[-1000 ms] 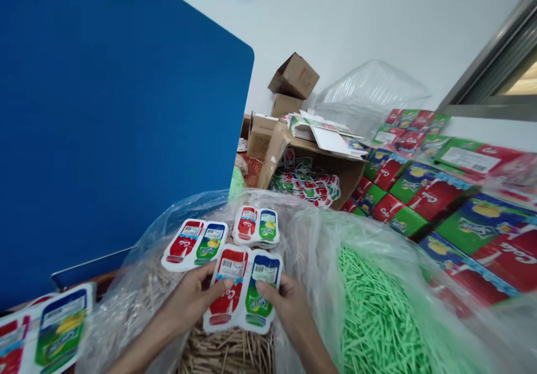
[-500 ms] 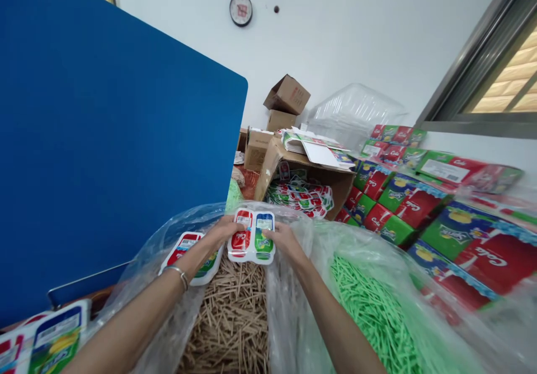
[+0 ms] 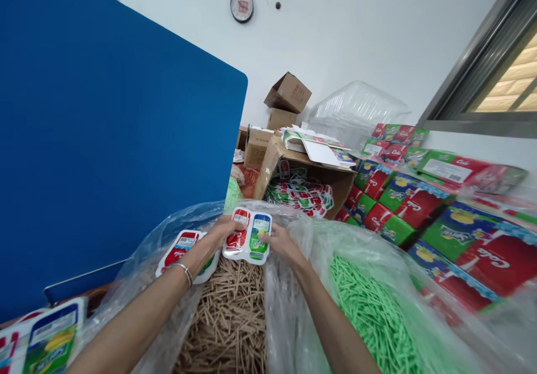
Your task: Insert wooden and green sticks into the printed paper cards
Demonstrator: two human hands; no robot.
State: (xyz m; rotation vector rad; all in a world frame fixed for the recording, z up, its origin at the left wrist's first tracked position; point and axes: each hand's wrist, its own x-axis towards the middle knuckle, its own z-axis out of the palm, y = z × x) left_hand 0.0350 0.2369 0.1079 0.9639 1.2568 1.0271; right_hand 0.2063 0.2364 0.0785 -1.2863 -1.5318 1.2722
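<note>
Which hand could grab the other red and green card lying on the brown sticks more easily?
Probably the left hand. It grips the left edge of the held card, and the other card lies just beside and under its wrist on the brown sticks. The right hand is on the far side.

Card stack (image 3: 248, 236) on stick bag (image 3: 229, 318) — partition (image 3: 104, 139) left.

A blue panel (image 3: 109, 139) fills the left of the frame. High on the white wall hangs a round clock (image 3: 242, 5). Below it, at centre, cardboard boxes (image 3: 288, 93) are stacked, with an open carton (image 3: 331, 175) spilling printed labels. Red-and-green packs (image 3: 419, 195) cover the right side, behind a clear bag of green sticks (image 3: 369, 307). A window frame (image 3: 482, 77) crosses the upper right.
</note>
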